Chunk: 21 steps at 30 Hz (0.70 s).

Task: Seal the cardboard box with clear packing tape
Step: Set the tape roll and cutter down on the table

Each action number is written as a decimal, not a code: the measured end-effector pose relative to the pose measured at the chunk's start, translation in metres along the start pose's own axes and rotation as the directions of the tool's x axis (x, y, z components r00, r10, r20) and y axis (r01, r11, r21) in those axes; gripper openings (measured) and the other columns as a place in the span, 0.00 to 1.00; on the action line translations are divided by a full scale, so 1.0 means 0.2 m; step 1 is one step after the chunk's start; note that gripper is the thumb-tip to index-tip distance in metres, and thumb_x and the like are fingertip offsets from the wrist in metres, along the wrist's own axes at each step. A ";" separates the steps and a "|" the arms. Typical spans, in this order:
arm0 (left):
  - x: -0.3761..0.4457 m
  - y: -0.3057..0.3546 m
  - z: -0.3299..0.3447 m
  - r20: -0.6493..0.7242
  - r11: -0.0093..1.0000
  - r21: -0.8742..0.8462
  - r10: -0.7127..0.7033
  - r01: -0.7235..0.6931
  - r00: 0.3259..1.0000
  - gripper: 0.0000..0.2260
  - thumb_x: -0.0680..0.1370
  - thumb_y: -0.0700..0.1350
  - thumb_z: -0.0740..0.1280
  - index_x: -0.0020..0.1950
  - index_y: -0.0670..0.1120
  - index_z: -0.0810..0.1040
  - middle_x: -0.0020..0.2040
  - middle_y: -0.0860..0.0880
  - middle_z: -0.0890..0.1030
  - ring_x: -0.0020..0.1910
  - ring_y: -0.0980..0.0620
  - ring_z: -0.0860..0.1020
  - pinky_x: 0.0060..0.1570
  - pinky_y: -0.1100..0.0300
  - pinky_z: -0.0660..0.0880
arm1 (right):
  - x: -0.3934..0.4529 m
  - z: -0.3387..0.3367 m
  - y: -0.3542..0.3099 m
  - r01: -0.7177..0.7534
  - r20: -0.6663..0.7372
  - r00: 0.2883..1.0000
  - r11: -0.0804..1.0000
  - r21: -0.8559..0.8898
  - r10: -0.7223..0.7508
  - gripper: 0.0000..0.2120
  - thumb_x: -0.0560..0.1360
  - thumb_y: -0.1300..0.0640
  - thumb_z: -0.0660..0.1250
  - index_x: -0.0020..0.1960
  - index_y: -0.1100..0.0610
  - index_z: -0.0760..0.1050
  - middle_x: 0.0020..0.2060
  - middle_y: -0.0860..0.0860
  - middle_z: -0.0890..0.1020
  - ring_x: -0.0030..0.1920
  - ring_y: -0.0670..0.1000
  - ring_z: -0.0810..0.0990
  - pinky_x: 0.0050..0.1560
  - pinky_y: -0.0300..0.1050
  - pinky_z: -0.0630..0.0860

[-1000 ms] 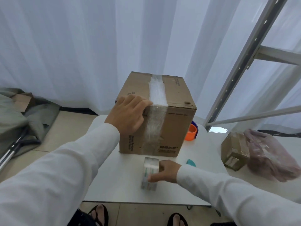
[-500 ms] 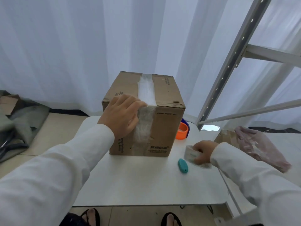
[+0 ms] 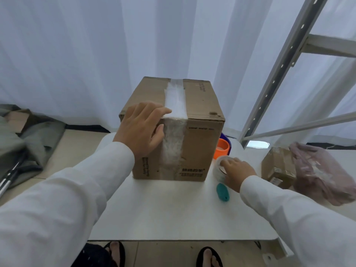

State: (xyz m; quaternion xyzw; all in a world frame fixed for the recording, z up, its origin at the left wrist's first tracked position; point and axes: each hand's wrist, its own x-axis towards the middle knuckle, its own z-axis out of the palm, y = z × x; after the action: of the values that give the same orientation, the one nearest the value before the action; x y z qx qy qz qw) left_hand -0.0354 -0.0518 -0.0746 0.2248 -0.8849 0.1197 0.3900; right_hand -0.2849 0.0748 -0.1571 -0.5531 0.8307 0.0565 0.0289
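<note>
Since half a second ago the right hand has carried the tape roll in beside the box. Left hand (image 3: 140, 130) lies flat over the box's (image 3: 200, 135) near top edge, fingers spread, gripping nothing, likely steadying it; taped seam (image 3: 176, 105) just beside fingertips. Right hand (image 3: 238, 171) curls around tape roll (image 3: 219, 169) on table (image 3: 163, 211).

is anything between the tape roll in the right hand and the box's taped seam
Nothing visible. The right hand holds the tape roll on the table beside the box; the left hand rests left of the taped seam.
</note>
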 end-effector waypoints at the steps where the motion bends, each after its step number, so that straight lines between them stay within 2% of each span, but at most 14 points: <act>1: 0.00 -0.01 0.00 0.006 1.000 0.001 -0.002 0.002 1.000 0.16 0.72 0.44 0.58 0.58 0.43 0.73 0.51 0.44 0.78 0.53 0.48 0.68 0.54 0.57 0.60 | 0.00 -0.01 -0.01 -0.025 -0.046 0.999 0.999 0.020 0.025 0.17 0.75 0.49 0.64 0.63 0.53 0.69 0.57 0.50 0.78 0.53 0.50 0.78 0.55 0.41 0.75; 3: 0.00 -0.01 0.00 0.020 1.000 0.004 -0.006 0.006 1.000 0.16 0.72 0.44 0.58 0.57 0.42 0.74 0.51 0.43 0.78 0.53 0.48 0.68 0.54 0.56 0.60 | -0.03 -0.01 -0.05 -0.071 -0.033 0.997 0.994 0.080 0.074 0.17 0.75 0.47 0.64 0.61 0.54 0.70 0.52 0.50 0.79 0.48 0.50 0.79 0.50 0.40 0.77; 6: 0.00 0.00 0.00 0.022 1.000 -0.002 -0.006 0.006 1.000 0.16 0.72 0.45 0.58 0.57 0.42 0.75 0.51 0.44 0.79 0.53 0.48 0.68 0.54 0.55 0.60 | -0.11 0.07 -0.09 -0.037 0.259 0.964 0.995 -0.092 0.060 0.27 0.74 0.42 0.63 0.66 0.56 0.64 0.57 0.53 0.78 0.53 0.54 0.79 0.51 0.45 0.77; 7: 0.00 0.00 0.00 0.013 1.000 -0.010 -0.006 0.006 1.000 0.16 0.72 0.46 0.58 0.57 0.42 0.75 0.51 0.44 0.79 0.53 0.48 0.68 0.54 0.55 0.60 | -0.13 0.11 -0.11 -0.018 0.310 0.949 0.992 -0.125 0.056 0.27 0.74 0.43 0.62 0.67 0.56 0.62 0.58 0.54 0.78 0.55 0.56 0.79 0.51 0.47 0.76; 11: 0.04 0.05 -0.01 -0.039 0.999 -0.041 0.005 -0.006 0.999 0.14 0.72 0.45 0.59 0.56 0.44 0.73 0.50 0.45 0.79 0.53 0.49 0.68 0.54 0.56 0.61 | -0.16 0.14 -0.12 -0.010 0.267 0.964 0.999 -0.047 0.022 0.17 0.77 0.54 0.57 0.65 0.56 0.62 0.55 0.56 0.79 0.52 0.59 0.80 0.46 0.48 0.75; 14: 0.07 0.09 0.00 -0.057 0.998 -0.063 0.017 -0.020 0.998 0.14 0.72 0.45 0.59 0.56 0.44 0.72 0.51 0.44 0.79 0.53 0.49 0.68 0.54 0.56 0.61 | -0.16 0.07 -0.08 -0.045 0.301 0.954 0.997 0.070 0.022 0.16 0.76 0.51 0.60 0.63 0.52 0.68 0.56 0.53 0.78 0.51 0.54 0.78 0.53 0.45 0.77; 16: 0.09 0.12 0.02 -0.057 0.997 -0.072 0.027 -0.031 0.998 0.14 0.72 0.45 0.59 0.56 0.45 0.72 0.51 0.44 0.79 0.54 0.48 0.68 0.55 0.55 0.61 | -0.13 0.00 0.00 -0.171 0.278 0.955 0.957 0.233 0.103 0.15 0.76 0.48 0.62 0.61 0.51 0.72 0.56 0.52 0.78 0.48 0.50 0.77 0.51 0.41 0.75; 17: 0.10 0.13 0.03 -0.059 0.997 -0.071 0.034 -0.038 0.998 0.14 0.72 0.45 0.59 0.56 0.45 0.72 0.51 0.44 0.79 0.54 0.48 0.68 0.55 0.55 0.61 | -0.12 -0.03 0.05 -0.252 0.272 0.950 0.893 0.373 0.154 0.15 0.76 0.49 0.63 0.60 0.52 0.72 0.54 0.52 0.79 0.46 0.49 0.77 0.48 0.40 0.75; 19: 0.11 0.15 0.04 -0.059 0.996 -0.073 0.044 -0.048 0.997 0.14 0.72 0.45 0.59 0.56 0.44 0.72 0.51 0.44 0.78 0.54 0.48 0.68 0.54 0.55 0.61 | -0.08 -0.06 0.18 -0.371 0.287 0.928 0.666 0.647 0.238 0.13 0.76 0.51 0.64 0.58 0.54 0.73 0.48 0.53 0.80 0.44 0.50 0.77 0.44 0.40 0.75; 21: 0.12 0.17 0.06 -0.050 0.995 -0.080 0.047 -0.050 0.998 0.14 0.72 0.45 0.58 0.56 0.44 0.72 0.52 0.44 0.78 0.55 0.48 0.68 0.54 0.55 0.61 | -0.07 -0.06 0.32 -0.438 0.309 0.889 0.427 0.791 0.339 0.11 0.74 0.55 0.67 0.56 0.55 0.74 0.45 0.55 0.78 0.43 0.52 0.76 0.42 0.43 0.74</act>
State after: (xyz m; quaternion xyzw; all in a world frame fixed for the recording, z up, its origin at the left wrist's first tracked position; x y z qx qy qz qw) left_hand -0.0751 -0.0344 -0.0662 0.1842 -0.8845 0.0983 0.4172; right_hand -0.3378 0.1099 -0.1392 -0.2581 0.8536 -0.3189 0.3210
